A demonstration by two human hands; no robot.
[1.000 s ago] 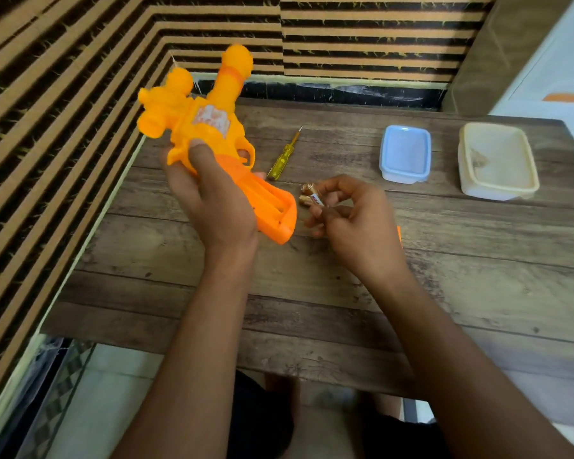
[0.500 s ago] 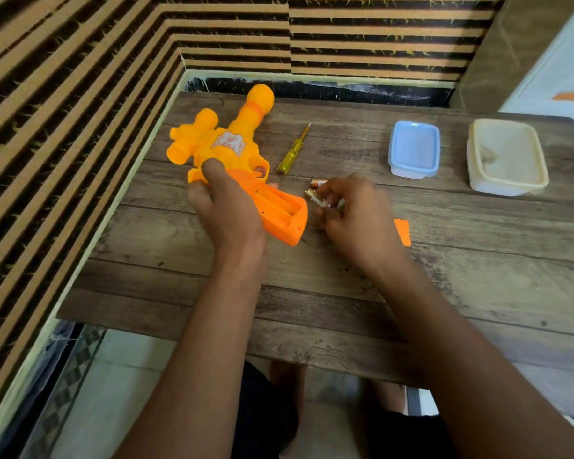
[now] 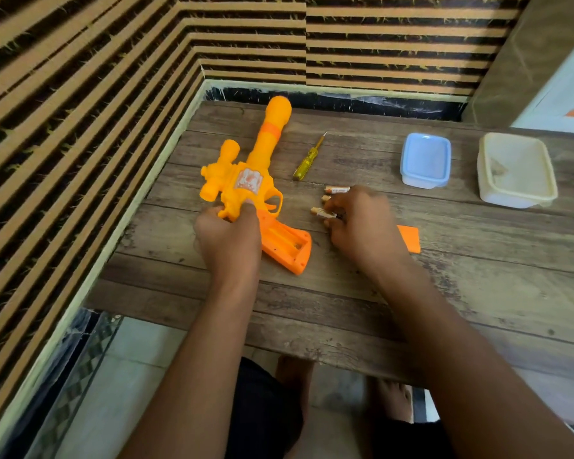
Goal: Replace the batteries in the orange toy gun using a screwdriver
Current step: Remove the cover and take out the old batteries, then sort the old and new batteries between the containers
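The orange toy gun (image 3: 250, 180) lies on the wooden table (image 3: 478, 293), barrel pointing away, its grip's battery compartment (image 3: 284, 241) open. My left hand (image 3: 229, 238) grips the gun at the back of its body. My right hand (image 3: 362, 223) is on the table to the right of the grip, fingers curled around a battery (image 3: 322, 213). Two more batteries (image 3: 337, 189) lie just beyond its fingers. The yellow-handled screwdriver (image 3: 307, 162) lies right of the barrel. The orange compartment cover (image 3: 410, 238) lies flat, partly hidden by my right wrist.
A blue lidded box (image 3: 425, 160) and an open cream box (image 3: 516, 170) stand at the back right of the table. A striped wall runs along the left and back edges. The table's front edge is near my knees, with tiled floor below.
My left hand lowered the gun from a raised tilt until it lies on the table. My right hand came down to the tabletop with the battery; two batteries now show beyond its fingers.
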